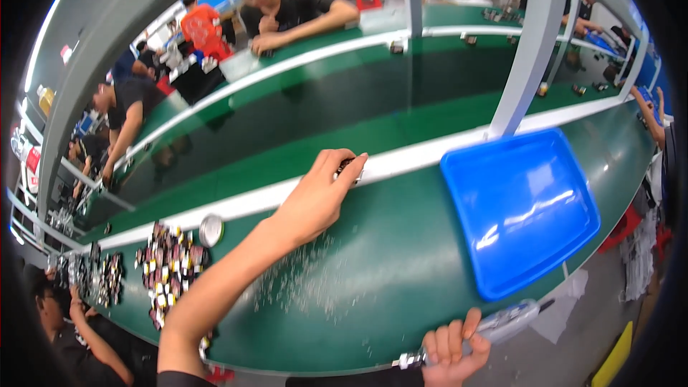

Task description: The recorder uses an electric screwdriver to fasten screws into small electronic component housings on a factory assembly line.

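Note:
My left hand (315,197) reaches across the green table to the white rail, its fingers closed on a small dark part (347,168) that they mostly cover. Near the table's front edge, my right hand (455,350) is wrapped round a grey hand tool (505,321) that looks like an electric screwdriver, with a dark cord end at its right. A small silver-and-white piece (409,360) shows just left of that hand; whether the tool touches it, I cannot tell. Tiny clear bits (308,283) lie scattered on the green surface between my hands.
A blue plastic tray (469,244) lies at the right. Left of my forearm are a heap of small dark-and-white parts (168,265) and a round metal tin (211,231). Grey uprights (537,50) rise from the white rail (401,161). Beyond runs a dark green belt (322,107), with people along it.

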A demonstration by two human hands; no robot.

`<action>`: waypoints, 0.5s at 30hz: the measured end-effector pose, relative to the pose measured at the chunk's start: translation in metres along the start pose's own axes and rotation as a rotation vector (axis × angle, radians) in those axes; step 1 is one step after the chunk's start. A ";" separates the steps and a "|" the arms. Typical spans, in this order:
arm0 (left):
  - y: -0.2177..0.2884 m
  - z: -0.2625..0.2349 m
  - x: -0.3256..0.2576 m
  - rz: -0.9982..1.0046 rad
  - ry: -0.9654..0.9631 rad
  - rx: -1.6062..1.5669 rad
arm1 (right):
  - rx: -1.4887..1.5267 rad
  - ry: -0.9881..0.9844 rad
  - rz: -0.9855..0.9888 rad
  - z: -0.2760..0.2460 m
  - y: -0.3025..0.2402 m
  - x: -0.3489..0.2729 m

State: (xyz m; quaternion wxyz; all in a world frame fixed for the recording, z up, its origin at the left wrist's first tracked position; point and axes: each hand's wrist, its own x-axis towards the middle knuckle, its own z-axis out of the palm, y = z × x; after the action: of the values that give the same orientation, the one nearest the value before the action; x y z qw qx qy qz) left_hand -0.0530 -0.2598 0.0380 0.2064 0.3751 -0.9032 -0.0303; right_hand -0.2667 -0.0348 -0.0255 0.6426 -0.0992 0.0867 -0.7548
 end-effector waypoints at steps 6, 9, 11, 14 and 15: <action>0.085 -0.054 -0.147 0.047 -0.138 0.012 | 0.115 0.052 -0.006 0.006 -0.001 -0.006; 0.117 -0.054 -0.201 0.018 -0.187 0.058 | 0.145 0.018 0.024 0.006 0.005 -0.008; 0.125 -0.042 -0.221 -0.018 -0.146 0.054 | 0.147 0.001 0.029 0.010 0.010 -0.012; 0.133 -0.037 -0.231 -0.092 -0.108 0.000 | 0.130 -0.028 0.069 0.020 0.018 -0.021; 0.132 -0.036 -0.231 -0.134 -0.112 -0.049 | 0.119 -0.038 0.085 0.023 0.021 -0.025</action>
State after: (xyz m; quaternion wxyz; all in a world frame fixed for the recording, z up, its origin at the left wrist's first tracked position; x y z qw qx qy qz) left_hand 0.0197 -0.0019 0.0176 0.1624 0.4272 -0.8852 -0.0872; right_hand -0.2368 -0.0135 -0.0100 0.6804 -0.0711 0.0336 -0.7286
